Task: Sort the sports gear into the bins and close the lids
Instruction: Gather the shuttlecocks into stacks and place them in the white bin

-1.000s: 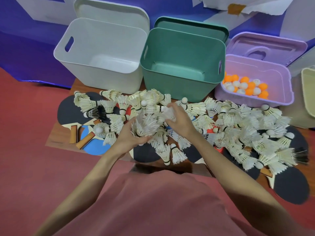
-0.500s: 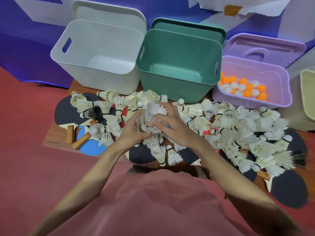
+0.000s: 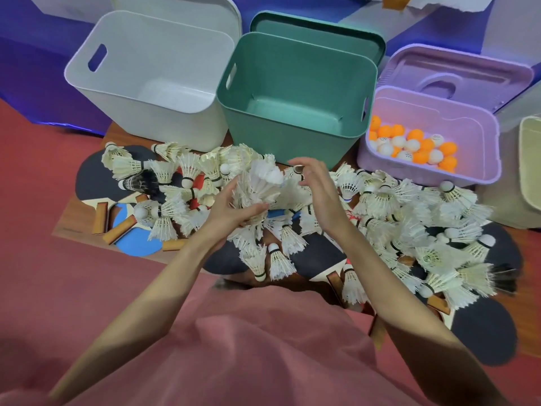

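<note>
Shuttlecocks [image 3: 257, 186], a bunch, sit in my left hand [image 3: 231, 212], fingers curled round the stack; my right hand [image 3: 317, 189] hovers just beside it, fingers spread, holding nothing; green bin [image 3: 295, 124] lies straight ahead, lidless, nearest; loose shuttlecocks and paddles [image 3: 137, 238] litter the wooden board [image 3: 76, 224] on red floor.

Left hand [image 3: 231, 210] gripping shuttlecock bunch [image 3: 257, 186]; right hand [image 3: 317, 189] open, fingers relaxed

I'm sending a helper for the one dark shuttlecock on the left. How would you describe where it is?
Start at the white bin. Below its front, a black paddle lies under pale shuttlecocks. The dark shuttlecock rests on it, the only black-feathered one there.
</note>
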Demonstrator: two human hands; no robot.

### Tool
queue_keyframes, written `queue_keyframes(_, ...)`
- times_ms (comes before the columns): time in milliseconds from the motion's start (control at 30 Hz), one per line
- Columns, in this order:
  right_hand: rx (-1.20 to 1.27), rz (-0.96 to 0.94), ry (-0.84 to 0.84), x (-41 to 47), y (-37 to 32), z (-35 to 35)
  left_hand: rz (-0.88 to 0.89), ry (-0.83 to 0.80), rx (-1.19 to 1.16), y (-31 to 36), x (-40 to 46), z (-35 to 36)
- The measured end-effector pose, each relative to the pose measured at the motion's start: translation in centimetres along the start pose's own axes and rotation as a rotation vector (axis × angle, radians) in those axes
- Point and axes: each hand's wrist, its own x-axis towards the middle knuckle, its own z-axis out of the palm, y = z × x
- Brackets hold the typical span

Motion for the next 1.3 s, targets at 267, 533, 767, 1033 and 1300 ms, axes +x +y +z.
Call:
queue_keyframes(267,-0.707,0.134,-0.425,-3.7,7.9,-2.6,-0.096,0.031,-0.082,-1.9,-0.4,0.1)
queue_keyframes(533,-0.949,-0.061,-0.264,-3.9,9.3,0.2,-0.108,-0.012,-0.039,-1.8,0.5,-0.9)
queue_keyframes(767,-0.633,0.087,0.182,-2.9,4.8,-0.7,-0.116,-0.168,0.046,-0.9,2.4,-2.9)
queue_keyframes(1033,0.078,0.168,0.614,-0.9,-3.8,3.8,0.027,-0.375,0.194,1.8,3.1,-8.2)
queue_keyframes(1300,-0.133,0.321,0.377,1.1,-5.6,11.6,0.069,-0.449,0.299,1.9,3.9,-12.8)
